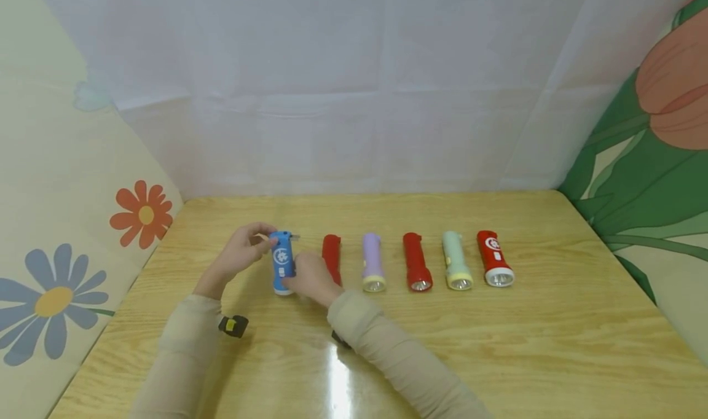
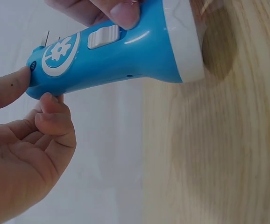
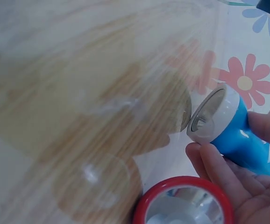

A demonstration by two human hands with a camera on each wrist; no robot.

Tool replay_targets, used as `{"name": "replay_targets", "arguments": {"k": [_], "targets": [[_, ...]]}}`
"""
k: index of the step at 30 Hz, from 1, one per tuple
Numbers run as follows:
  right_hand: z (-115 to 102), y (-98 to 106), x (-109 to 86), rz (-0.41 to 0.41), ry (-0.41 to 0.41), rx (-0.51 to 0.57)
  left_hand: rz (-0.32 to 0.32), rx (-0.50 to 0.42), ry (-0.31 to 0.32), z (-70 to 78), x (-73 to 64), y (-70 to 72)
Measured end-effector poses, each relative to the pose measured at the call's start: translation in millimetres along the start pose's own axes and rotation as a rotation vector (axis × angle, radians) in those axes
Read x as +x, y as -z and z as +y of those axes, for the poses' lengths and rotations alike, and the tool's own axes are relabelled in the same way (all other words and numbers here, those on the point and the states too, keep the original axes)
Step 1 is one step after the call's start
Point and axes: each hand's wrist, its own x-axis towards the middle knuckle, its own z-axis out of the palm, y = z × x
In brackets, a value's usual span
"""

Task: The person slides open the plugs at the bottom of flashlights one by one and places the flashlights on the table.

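Note:
A blue flashlight (image 1: 281,262) with a white head ring stands tilted, head down, close over the table. My left hand (image 1: 242,252) pinches its tail end between thumb and fingers, as the left wrist view shows. Two small metal prongs (image 2: 45,38) stick out near that tail. Around the body by the head, my right hand (image 1: 315,278) grips with the thumb beside the white slide switch (image 2: 103,37). Just right of it lies a red flashlight (image 1: 331,253), partly covered by the right hand; its red-rimmed head (image 3: 184,183) shows in the right wrist view.
Farther right, in a row with heads toward me, lie a purple flashlight (image 1: 373,256), another red one (image 1: 413,256), a mint-green one (image 1: 455,256) and a red one with a white head (image 1: 494,253). A white cloth (image 1: 354,130) hangs behind the wooden table (image 1: 498,357).

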Motion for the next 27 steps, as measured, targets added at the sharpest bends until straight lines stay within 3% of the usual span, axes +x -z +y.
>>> {"name": "replay_targets", "arguments": {"k": [8, 17, 27], "targets": [[-0.3, 1.6, -0.9, 0.005, 0.015, -0.025, 0.002, -0.041, 0.060, -4.5, 7.2, -1.8], [-1.0, 1.0, -2.0, -0.002, -0.024, 0.009, 0.016, -0.090, 0.102, -13.7, 16.8, -5.2], [-0.3, 0.5, -5.1, 0.016, -0.029, -0.003, 0.043, -0.092, 0.221, -14.4, 25.8, -11.0]]}}
